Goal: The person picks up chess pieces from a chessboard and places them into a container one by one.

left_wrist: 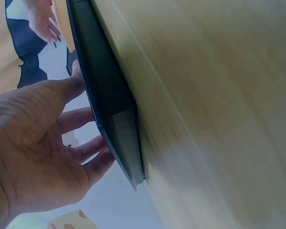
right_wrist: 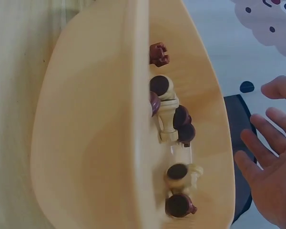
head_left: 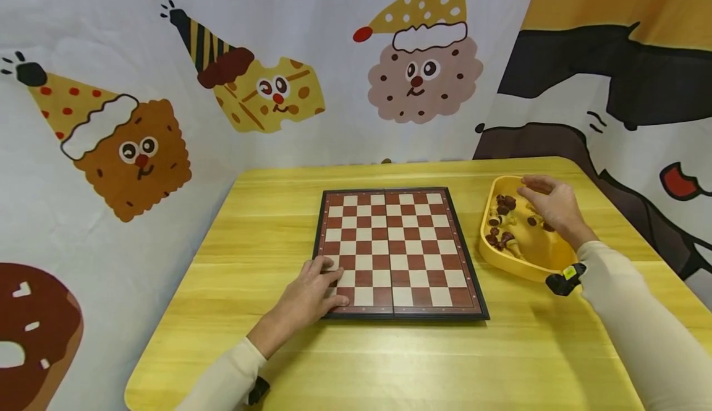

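A red-and-white chessboard with a dark edge lies flat on the table. My left hand rests on its near left corner, fingertips on the squares; in the left wrist view the same hand touches the board's dark side with spread fingers. Over the far right part of a yellow tray hovers my right hand, its fingers loosely bent. In the right wrist view the right hand shows nothing in its grasp. Brown and cream chess pieces lie jumbled inside the tray, several with dark round bases.
The yellow wooden table has a rounded far right corner. Behind it hangs a white cloth printed with cartoon snacks. A black wrist camera sits near the tray's front edge.
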Demonstrator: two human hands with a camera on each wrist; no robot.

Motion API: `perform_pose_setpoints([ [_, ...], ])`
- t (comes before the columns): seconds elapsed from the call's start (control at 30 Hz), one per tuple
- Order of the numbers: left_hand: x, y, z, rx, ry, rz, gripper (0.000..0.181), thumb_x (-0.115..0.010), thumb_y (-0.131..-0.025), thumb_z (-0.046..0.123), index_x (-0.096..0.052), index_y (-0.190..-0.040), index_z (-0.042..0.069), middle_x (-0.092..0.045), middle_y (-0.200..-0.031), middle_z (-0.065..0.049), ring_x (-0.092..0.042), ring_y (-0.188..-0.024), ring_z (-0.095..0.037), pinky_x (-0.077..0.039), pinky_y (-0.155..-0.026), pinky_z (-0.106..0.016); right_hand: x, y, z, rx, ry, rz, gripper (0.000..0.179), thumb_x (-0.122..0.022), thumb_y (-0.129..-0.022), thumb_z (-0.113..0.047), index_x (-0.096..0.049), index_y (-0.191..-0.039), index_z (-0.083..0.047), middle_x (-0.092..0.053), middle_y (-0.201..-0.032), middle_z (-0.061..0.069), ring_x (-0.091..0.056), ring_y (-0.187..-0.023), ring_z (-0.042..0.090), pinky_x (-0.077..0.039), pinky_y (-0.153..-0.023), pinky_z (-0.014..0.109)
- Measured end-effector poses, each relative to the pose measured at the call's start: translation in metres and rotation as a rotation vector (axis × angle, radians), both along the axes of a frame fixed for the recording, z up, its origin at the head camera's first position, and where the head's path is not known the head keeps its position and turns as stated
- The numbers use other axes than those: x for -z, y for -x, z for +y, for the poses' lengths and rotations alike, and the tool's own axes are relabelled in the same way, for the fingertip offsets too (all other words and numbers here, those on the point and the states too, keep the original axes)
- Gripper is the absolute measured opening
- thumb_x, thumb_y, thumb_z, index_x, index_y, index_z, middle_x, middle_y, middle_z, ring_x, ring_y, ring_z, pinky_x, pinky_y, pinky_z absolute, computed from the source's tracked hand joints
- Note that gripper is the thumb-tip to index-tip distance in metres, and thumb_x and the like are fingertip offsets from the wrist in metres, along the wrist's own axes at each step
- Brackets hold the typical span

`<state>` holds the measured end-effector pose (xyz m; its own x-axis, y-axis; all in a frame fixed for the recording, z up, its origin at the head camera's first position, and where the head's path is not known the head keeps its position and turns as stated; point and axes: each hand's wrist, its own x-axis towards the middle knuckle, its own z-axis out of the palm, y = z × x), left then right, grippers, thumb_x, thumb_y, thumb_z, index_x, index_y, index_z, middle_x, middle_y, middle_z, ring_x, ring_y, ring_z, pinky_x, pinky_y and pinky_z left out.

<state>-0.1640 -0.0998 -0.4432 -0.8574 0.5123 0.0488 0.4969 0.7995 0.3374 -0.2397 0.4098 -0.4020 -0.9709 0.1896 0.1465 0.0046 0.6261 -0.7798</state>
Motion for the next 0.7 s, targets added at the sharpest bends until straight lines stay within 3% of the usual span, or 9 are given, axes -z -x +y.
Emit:
perform_pose_setpoints([
  [0.1, 0.0, 0.001, -0.001, -0.001, 0.0, -0.001, 0.061, -0.077, -0.09, 0.04, -0.064, -0.137, 0.003, -0.049, -0.139, -0.016, -0.046, -0.122, -0.034, -0.058, -0.086, -0.048, -0.002, 0.0, 0.0, -0.006, -0.002, 0.011, 0.064, -0.057, -0.103, -0.047, -0.055, -0.142, 0.003, -0.057, -0.138, 0.024, -0.053, -0.1, -0.003, -0.045, -0.074, 0.006],
  [0.17, 0.0, 0.001, -0.001, -0.004, 0.003, -0.003, 0.061, -0.077, -0.09, 0.04, -0.064, -0.137, 0.003, -0.049, -0.139, -0.016, -0.046, -0.122, -0.034, -0.058, -0.086, -0.048, -0.003, 0.0, 0.001, -0.013, 0.001, 0.017, 0.062, -0.056, -0.103, -0.046, -0.056, -0.141, 0.003, -0.061, -0.133, 0.015, -0.05, -0.096, -0.01, -0.044, -0.075, 0.006],
  [0.3, 0.001, 0.0, 0.001, -0.006, 0.008, -0.009, 0.061, -0.077, -0.091, 0.039, -0.063, -0.138, 0.003, -0.048, -0.14, -0.016, -0.045, -0.123, -0.033, -0.057, -0.087, -0.048, -0.001, -0.002, 0.004, -0.036, 0.018, 0.031, 0.055, -0.056, -0.105, -0.04, -0.057, -0.138, 0.004, -0.064, -0.114, -0.012, -0.053, -0.094, -0.012, -0.046, -0.077, 0.007],
  [0.37, 0.001, 0.0, 0.001, -0.005, 0.01, -0.011, 0.061, -0.076, -0.091, 0.039, -0.062, -0.139, 0.003, -0.048, -0.141, -0.016, -0.045, -0.124, -0.034, -0.057, -0.087, -0.048, 0.001, -0.002, 0.005, -0.048, 0.032, 0.027, 0.053, -0.056, -0.106, -0.037, -0.057, -0.139, 0.005, -0.062, -0.11, -0.019, -0.055, -0.093, -0.012, -0.049, -0.077, 0.008],
  [0.5, 0.001, -0.001, 0.002, 0.009, 0.015, -0.004, 0.061, -0.075, -0.093, 0.039, -0.061, -0.141, 0.004, -0.047, -0.141, -0.017, -0.045, -0.125, -0.036, -0.057, -0.087, -0.049, 0.005, -0.004, 0.006, -0.05, 0.031, -0.001, 0.055, -0.054, -0.106, -0.038, -0.055, -0.141, 0.005, -0.065, -0.126, 0.003, -0.055, -0.094, -0.011, -0.05, -0.077, 0.009],
  [0.6, 0.002, -0.003, 0.003, 0.02, 0.012, -0.006, 0.062, -0.073, -0.094, 0.039, -0.059, -0.143, 0.004, -0.046, -0.142, -0.017, -0.044, -0.126, -0.036, -0.057, -0.087, -0.049, 0.003, -0.008, 0.001, -0.05, -0.03, -0.014, 0.057, -0.054, -0.106, -0.041, -0.057, -0.139, 0.005, -0.059, -0.135, 0.024, -0.061, -0.105, 0.009, -0.046, -0.075, 0.007],
  [0.7, 0.004, -0.005, 0.004, 0.029, 0.002, -0.008, 0.062, -0.071, -0.095, 0.04, -0.057, -0.144, 0.005, -0.046, -0.143, -0.018, -0.043, -0.129, -0.036, -0.057, -0.088, -0.05, -0.004, -0.015, -0.01, -0.064, -0.132, 0.011, 0.053, -0.055, -0.106, -0.039, -0.061, -0.133, 0.005, -0.061, -0.13, 0.029, -0.06, -0.112, 0.035, -0.049, -0.071, 0.016],
])
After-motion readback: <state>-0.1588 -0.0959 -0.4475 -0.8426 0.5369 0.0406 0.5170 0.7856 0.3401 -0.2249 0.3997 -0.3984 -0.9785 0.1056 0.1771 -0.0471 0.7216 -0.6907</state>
